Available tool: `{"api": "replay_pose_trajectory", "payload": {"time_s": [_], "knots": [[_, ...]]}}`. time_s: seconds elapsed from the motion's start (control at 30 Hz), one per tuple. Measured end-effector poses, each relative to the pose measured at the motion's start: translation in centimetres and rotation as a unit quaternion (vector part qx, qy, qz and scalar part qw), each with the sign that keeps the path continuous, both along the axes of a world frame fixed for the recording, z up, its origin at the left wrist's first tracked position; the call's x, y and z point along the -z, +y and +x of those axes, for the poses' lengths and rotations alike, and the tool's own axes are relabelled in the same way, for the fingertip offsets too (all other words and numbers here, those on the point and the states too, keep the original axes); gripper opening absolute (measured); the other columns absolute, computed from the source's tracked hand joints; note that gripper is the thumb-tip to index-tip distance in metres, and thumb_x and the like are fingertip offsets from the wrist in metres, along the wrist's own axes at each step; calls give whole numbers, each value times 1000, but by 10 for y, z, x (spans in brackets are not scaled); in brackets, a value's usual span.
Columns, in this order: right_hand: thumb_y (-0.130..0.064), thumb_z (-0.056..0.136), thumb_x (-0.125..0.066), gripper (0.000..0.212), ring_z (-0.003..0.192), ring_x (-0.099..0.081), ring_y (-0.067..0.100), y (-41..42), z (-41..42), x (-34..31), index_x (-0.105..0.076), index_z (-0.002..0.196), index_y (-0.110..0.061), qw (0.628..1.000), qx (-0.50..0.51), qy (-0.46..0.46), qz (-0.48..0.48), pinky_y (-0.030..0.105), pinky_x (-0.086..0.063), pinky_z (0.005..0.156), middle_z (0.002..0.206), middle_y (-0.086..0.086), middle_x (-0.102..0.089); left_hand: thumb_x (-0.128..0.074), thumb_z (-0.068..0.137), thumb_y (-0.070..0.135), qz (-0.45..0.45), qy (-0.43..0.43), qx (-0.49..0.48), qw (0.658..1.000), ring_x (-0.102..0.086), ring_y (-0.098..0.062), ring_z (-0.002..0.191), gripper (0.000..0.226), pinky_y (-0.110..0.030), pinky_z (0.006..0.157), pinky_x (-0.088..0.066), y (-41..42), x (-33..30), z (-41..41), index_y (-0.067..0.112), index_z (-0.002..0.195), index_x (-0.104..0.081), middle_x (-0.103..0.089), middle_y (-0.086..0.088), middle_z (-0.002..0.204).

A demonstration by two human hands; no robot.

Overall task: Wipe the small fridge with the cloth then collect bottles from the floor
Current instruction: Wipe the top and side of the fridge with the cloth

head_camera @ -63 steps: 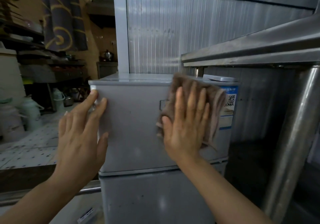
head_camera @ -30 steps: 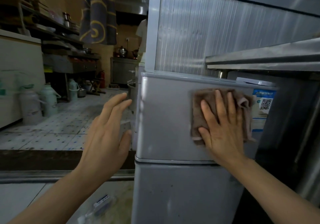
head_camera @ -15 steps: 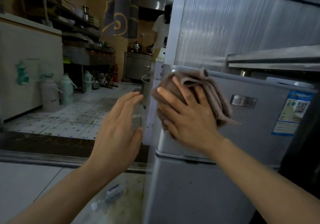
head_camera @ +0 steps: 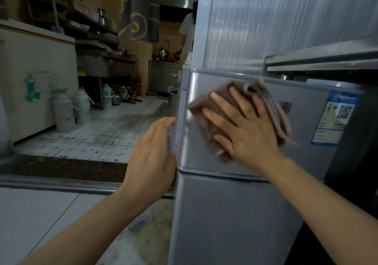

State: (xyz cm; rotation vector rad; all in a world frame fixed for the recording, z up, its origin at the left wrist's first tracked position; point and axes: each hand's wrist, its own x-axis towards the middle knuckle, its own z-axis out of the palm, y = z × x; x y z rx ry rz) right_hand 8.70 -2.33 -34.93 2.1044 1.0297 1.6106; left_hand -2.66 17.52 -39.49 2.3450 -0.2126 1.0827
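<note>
One cloth [head_camera: 221, 109] under right hand [head_camera: 248, 133], on fridge [head_camera: 235, 213]

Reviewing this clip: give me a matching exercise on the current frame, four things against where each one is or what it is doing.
Things:
1. cloth
2. left hand
3. blue label
4. right hand

Places or states:
A. stuck on the fridge door's right side
B. fingers spread, pressing the cloth
C. flat against the upper fridge door
D. open, at the fridge's left edge

Pairs: 1-C, 2-D, 3-A, 4-B

At my ten o'clock, a speckled tiled floor [head_camera: 114, 129] carries two thermos jugs [head_camera: 71, 111] beside a white chest cabinet [head_camera: 36, 80]; cluttered shelves [head_camera: 90, 25] line the wall; lighting dim.
</note>
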Motion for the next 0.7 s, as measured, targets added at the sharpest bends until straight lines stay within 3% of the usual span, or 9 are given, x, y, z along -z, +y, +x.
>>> {"api": "replay_pose_trajectory", "payload": {"time_s": [0.13,0.23,0.33,0.4,0.57,0.7], "knots": [[-46,90,-43,66,145,-8,30,11,-6,27,-21,150,-28,995,-4,41,96,52,-6,112,158,0,-14,-52,89,11,-25,10,-19,999,-41,-11,124,63,-28,99,-35,-15,7,16,24,144,-25,-36,7,142],[-44,90,-44,67,145,-11,30,14,-10,55,-18,150,-26,994,-18,52,94,48,-6,113,157,-2,-10,-50,91,23,-42,28,-39,998,-45,-18,115,60,-34,92,-41,-31,17,28,19,145,-25,-44,0,130],[-47,88,-45,69,144,-13,25,-2,-2,52,-21,149,-28,993,-23,41,106,43,-12,111,158,-5,-16,-48,90,31,-70,31,-65,995,-44,-22,105,50,-36,85,-41,-41,20,38,12,134,-36,-43,-3,114],[-49,88,-45,71,146,-9,25,-23,5,54,-18,150,-28,984,-16,55,168,43,-8,114,158,-4,-14,-48,91,31,-94,42,-75,992,-45,-24,104,42,-39,86,-42,-43,20,44,11,127,-39,-40,-3,111],[-50,94,-29,66,145,-6,31,-75,17,69,-9,151,-24,932,49,86,348,54,-9,116,158,7,-9,-49,91,32,-108,41,-71,991,-45,-23,104,40,-41,83,-42,-43,22,48,12,125,-39,-36,3,109],[-45,94,-29,67,144,-7,40,-34,8,71,-14,151,-13,878,61,97,465,60,-12,113,157,19,-13,-49,91,32,-102,33,-72,992,-44,-21,100,39,-39,78,-40,-40,25,51,11,124,-40,-38,0,111]]}}
